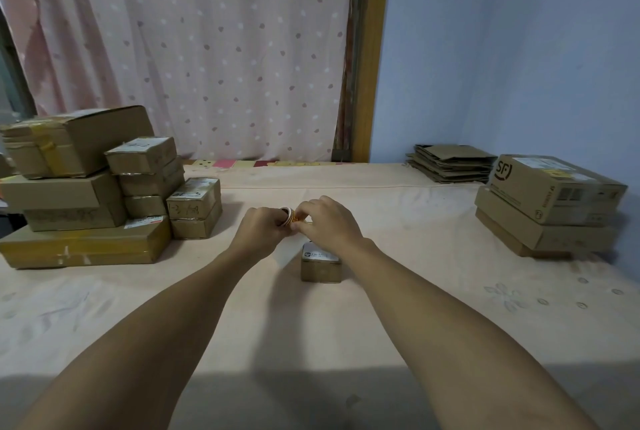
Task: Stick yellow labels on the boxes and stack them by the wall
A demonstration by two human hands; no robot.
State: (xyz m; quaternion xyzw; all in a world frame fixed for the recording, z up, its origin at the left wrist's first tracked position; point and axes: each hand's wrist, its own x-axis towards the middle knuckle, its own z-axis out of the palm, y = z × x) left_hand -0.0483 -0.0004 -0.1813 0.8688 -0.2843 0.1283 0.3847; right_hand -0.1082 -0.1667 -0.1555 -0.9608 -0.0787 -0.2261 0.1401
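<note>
A small cardboard box (321, 265) with a white label on top sits on the cloth-covered surface, just below my hands. Both hands meet above and behind it around a small roll of yellow labels (290, 215). My left hand (265, 227) grips the roll. My right hand (329, 221) pinches at the roll's edge with thumb and fingers. On the left stands a pile of several cardboard boxes (86, 194). On the right, by the blue wall, is a stack of three boxes, the top one an SF box (554, 190).
Flattened cardboard sheets (450, 163) lie at the back right against the blue wall (519, 48). A pink dotted curtain (207, 48) hangs behind the surface. A wooden post (369, 83) stands between curtain and wall.
</note>
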